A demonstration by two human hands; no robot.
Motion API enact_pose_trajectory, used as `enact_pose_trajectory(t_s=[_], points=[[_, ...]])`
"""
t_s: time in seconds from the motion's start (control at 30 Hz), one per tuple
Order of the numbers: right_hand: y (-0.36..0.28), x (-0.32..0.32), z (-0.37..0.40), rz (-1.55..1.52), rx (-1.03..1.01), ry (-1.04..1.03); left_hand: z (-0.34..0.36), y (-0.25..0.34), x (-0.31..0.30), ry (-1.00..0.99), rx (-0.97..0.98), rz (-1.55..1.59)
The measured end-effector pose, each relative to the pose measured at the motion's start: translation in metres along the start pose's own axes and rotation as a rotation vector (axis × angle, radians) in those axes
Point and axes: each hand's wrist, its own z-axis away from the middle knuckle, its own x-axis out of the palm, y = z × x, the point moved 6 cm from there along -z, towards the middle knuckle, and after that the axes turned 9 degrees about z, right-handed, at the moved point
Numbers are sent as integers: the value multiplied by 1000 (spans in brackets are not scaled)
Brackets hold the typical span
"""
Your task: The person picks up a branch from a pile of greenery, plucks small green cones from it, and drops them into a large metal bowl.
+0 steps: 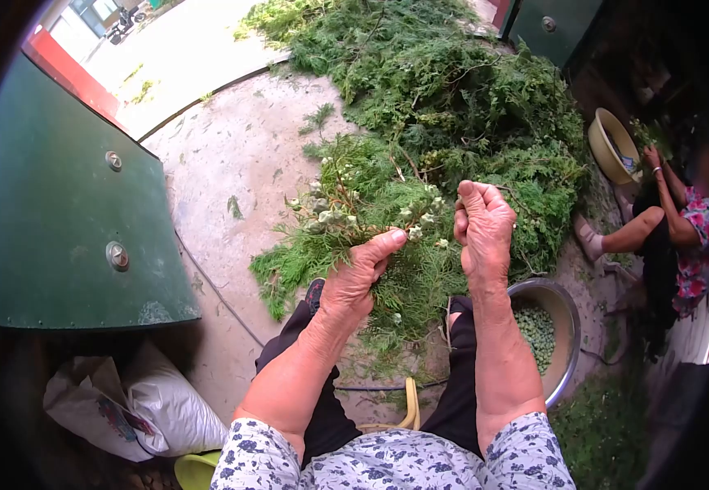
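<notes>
My left hand [362, 273] is closed around a leafy evergreen branch [334, 216], which looks like arborvitae. Clusters of pale green cones [330, 218] sit among its sprays, some right by my left thumb. My right hand [485, 224] is raised just right of the branch, fingers curled and thumb pressed to them. Whatever it may be pinching is hidden. Below my right forearm stands a metal basin [571, 335], partly covered by the arm, with many small green cones [536, 333] in it.
A large heap of cut evergreen branches [452, 90] lies ahead. At right a seated person [681, 233] handles a sprig beside a beige basin [607, 135]. A green metal door [68, 212] and white sacks [166, 400] are at left. A cable [224, 298] crosses the floor.
</notes>
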Motion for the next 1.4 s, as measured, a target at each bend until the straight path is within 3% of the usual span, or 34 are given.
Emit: enact_pose_trajectory(t_s=[0.13, 0.2, 0.53, 0.67, 0.73, 0.87, 1.0, 1.07, 1.13, 1.2, 1.4], points=[[-13, -1, 2, -143, 108, -33, 0, 8, -10, 31, 70, 43], [-6, 17, 14, -165, 229, -240, -1, 8, -10, 39, 95, 64], [3, 37, 28, 180, 211, -333, -8, -4, -12, 28, 111, 63], [22, 13, 7, -451, 379, -221, 6, 7, -4, 10, 44, 11], [1, 13, 6, -344, 301, -202, 7, 9, -5, 40, 43, 40], [7, 30, 23, -332, 372, -310, 4, 12, -7, 49, 123, 103], [9, 43, 37, -69, 277, -338, -6, 3, -21, 77, 121, 9], [5, 48, 39, 160, 100, -357, -12, -2, -17, 21, 189, 97], [5, 46, 39, 249, 84, -354, -13, -4, -16, -3, 162, 123], [8, 47, 42, -67, 364, -396, -2, 1, -6, -101, 36, 136], [22, 42, 40, -372, 496, -496, 1, 4, -7, -25, 20, 56]])
